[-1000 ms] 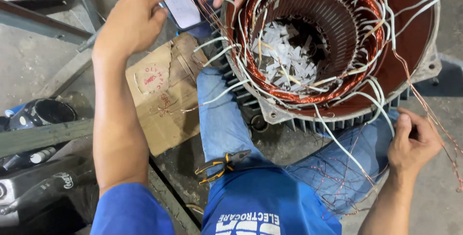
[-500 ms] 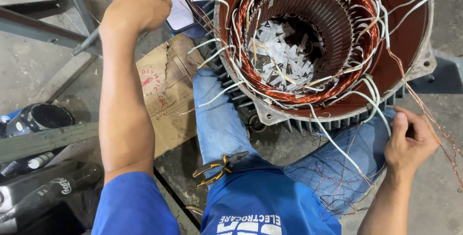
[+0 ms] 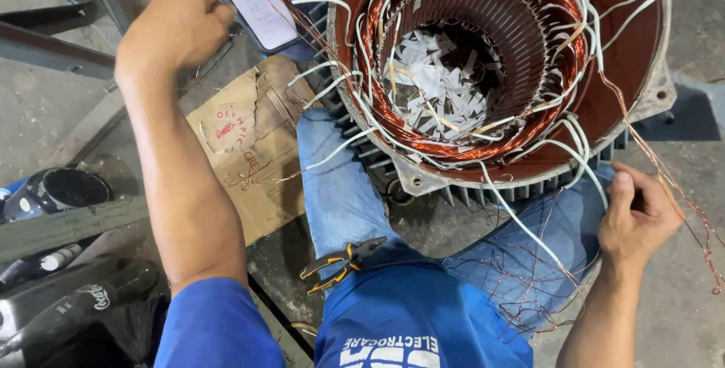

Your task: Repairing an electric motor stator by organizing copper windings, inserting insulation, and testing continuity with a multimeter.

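The person sits on the floor with a large motor housing (image 3: pixel 642 58) between the knees, its open end facing up. Inside it runs a ring of copper windings (image 3: pixel 483 141), and white sleeved wires (image 3: pixel 529 224) loop out over the rim. Scraps of white paper (image 3: pixel 438 89) lie in the hollow middle.

The left hand (image 3: pixel 177 24) is at the far left, raised beside a phone (image 3: pixel 260 6) that lies at the far edge of the view. Its forefinger stretches toward the phone's pale screen and the other fingers are curled loosely; the grip is apart and clamps nothing. Whether the fingertip touches the screen cannot be told.

The right hand (image 3: pixel 638 217) is at the near right, just below the rim of the housing. Its fingers are curled together around thin copper strands (image 3: pixel 680 187) that trail from the windings down past the wrist; a white wire runs close by the thumb.

A piece of brown cardboard (image 3: pixel 249 141) lies on the floor to the left of the left leg. A pair of pliers (image 3: pixel 343 258) with yellow and black handles rests near the thigh, well apart from both hands. A dark cup (image 3: pixel 57 190) and a dark bottle (image 3: pixel 75 300) lie at the near left.
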